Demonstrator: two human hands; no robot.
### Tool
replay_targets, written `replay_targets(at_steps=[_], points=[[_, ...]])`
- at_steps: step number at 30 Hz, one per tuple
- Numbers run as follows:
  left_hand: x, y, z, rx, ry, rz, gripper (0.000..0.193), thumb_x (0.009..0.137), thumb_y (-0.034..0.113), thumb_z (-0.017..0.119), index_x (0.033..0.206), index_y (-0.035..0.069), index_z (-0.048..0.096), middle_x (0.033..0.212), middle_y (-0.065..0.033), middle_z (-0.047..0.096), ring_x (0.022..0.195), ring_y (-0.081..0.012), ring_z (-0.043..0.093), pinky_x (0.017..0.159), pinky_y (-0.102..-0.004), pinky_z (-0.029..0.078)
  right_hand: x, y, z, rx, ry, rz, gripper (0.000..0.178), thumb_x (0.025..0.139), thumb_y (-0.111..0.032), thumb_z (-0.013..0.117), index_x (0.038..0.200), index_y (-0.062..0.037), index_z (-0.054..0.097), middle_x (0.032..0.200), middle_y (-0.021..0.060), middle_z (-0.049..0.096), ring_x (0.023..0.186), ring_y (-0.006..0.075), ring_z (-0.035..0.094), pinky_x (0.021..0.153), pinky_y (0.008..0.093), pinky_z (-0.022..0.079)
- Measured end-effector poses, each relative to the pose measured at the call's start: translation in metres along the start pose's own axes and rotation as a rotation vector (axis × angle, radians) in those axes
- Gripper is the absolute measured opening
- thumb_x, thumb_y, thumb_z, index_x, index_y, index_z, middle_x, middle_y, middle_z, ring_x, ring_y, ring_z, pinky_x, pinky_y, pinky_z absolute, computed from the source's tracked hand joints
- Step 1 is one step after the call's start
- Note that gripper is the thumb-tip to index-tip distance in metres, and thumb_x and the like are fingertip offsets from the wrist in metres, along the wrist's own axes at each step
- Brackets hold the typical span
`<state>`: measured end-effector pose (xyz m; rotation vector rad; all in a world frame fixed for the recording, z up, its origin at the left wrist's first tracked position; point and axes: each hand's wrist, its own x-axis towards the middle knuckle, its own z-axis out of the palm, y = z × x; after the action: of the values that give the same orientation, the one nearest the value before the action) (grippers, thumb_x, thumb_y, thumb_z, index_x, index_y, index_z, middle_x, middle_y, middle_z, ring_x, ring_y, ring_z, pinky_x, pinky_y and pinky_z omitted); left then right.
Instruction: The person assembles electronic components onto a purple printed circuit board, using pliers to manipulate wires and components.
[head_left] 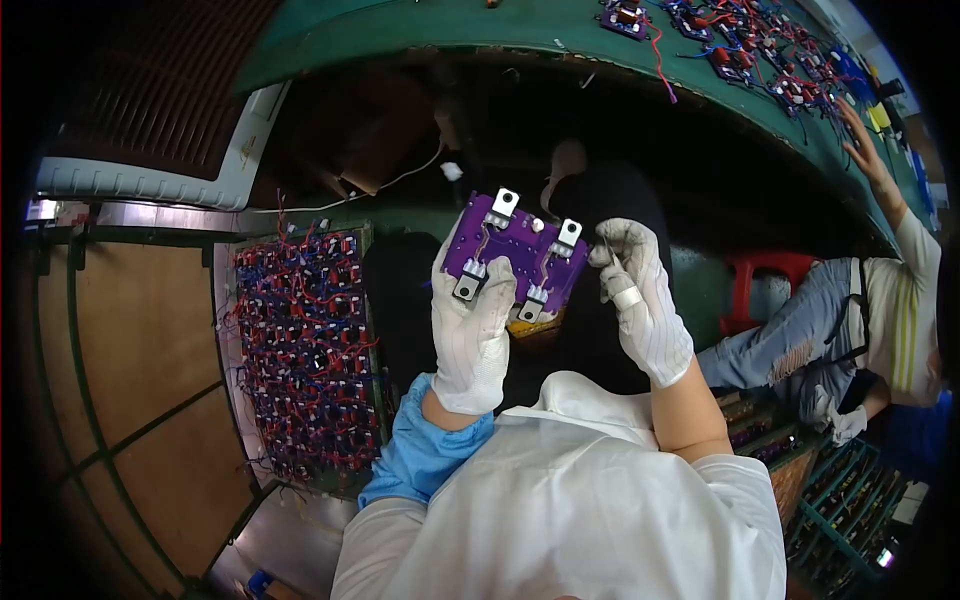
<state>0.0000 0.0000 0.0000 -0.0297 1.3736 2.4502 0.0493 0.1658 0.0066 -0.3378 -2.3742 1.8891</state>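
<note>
A purple circuit board (515,245) is held up in front of my lap, tilted. Four-cornered and flat, it carries several metal-tabbed transistors (504,203) near its corners. My left hand (472,335), in a white glove, grips the board's left and lower side, thumb across its face. Just off the board's right edge is my right hand (640,300), also gloved. Its thumb and fingers are pinched together; a thin dark thing seems to stick out between them, too small to name.
A crate of wired circuit boards (305,350) stands at my left. Ahead, a green table (450,25) holds more wired boards (760,50) at far right. A co-worker (870,310) sits at right, one hand at that table, near a red stool (755,285). Green racks (840,510) stand lower right.
</note>
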Motion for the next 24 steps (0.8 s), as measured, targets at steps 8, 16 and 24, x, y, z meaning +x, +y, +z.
replay_targets(at_steps=[8, 16, 24], points=[[-0.005, 0.009, 0.005, 0.14, 0.029, 0.165, 0.049, 0.09, 0.006, 0.052, 0.134, 0.003, 0.03, 0.108, -0.009, 0.055, 0.094, -0.0112, 0.058, 0.083, -0.0257, 0.05, -0.004, -0.023, 0.007, -0.134, -0.053, -0.141, 0.027, 0.088, -0.007, 0.05, 0.111, 0.0055, 0.043, 0.093, 0.0129, 0.056, 0.078, 0.0155, 0.055, 0.075, 0.027, 0.046], [-0.005, 0.014, 0.006, 0.344, 0.024, 0.242, 0.053, 0.091, 0.005, 0.051, 0.136, 0.003, 0.025, 0.105, -0.0075, 0.054, 0.084, -0.0063, 0.056, 0.075, -0.0198, 0.05, 0.006, -0.031, 0.008, -0.215, -0.121, -0.113, 0.017, 0.088, -0.006, 0.049, 0.101, 0.0033, 0.044, 0.078, 0.0148, 0.063, 0.071, 0.0246, 0.067, 0.062, 0.0293, 0.052], [-0.004, 0.009, 0.002, 0.307, 0.046, 0.214, 0.052, 0.091, 0.007, 0.051, 0.136, 0.004, 0.025, 0.104, -0.0063, 0.054, 0.082, -0.005, 0.054, 0.072, -0.0183, 0.049, 0.008, -0.028, 0.008, -0.262, -0.137, -0.098, 0.014, 0.087, -0.005, 0.05, 0.098, 0.0025, 0.047, 0.076, 0.0148, 0.062, 0.07, 0.0273, 0.066, 0.061, 0.0302, 0.051]])
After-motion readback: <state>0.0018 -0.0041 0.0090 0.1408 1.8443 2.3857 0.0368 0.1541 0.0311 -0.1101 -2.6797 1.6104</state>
